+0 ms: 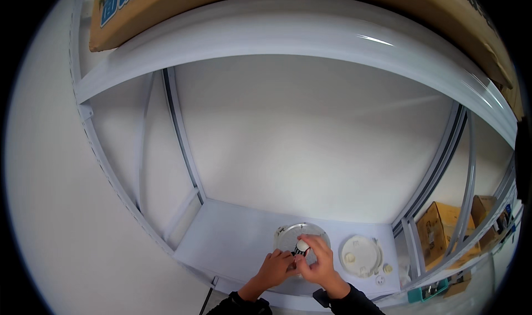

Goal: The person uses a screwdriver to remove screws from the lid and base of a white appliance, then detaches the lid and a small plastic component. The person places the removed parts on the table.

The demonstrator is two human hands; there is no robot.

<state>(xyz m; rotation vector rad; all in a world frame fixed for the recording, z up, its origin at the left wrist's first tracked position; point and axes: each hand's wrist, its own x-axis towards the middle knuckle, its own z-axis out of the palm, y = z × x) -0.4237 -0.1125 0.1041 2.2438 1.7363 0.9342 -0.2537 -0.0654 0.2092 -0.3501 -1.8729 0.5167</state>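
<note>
With the right grip (321,264), pinches a small white-topped object with a black-and-white band (301,247) between thumb and fingers. Holds the left grip (275,268) just beside, fingers bent and fingertips close to the object's lower left side; cannot tell whether touching or pinching anything there. Wears dark sleeves (357,304) on both forearms, below the grips. Just beyond the right grip, has a round greyish dish (285,238) on a white shelf (221,226), partly hidden behind the fingers. To the right of that grip, has a round white tray (361,270) with a small cream piece (349,257) lying in it, and beside the tray a second cream piece (387,268) and a small white disc (380,280). Farther right, has cardboard boxes (438,232) and a teal bin (428,291). Well above both grips, faces a pale beam (277,26).
</note>
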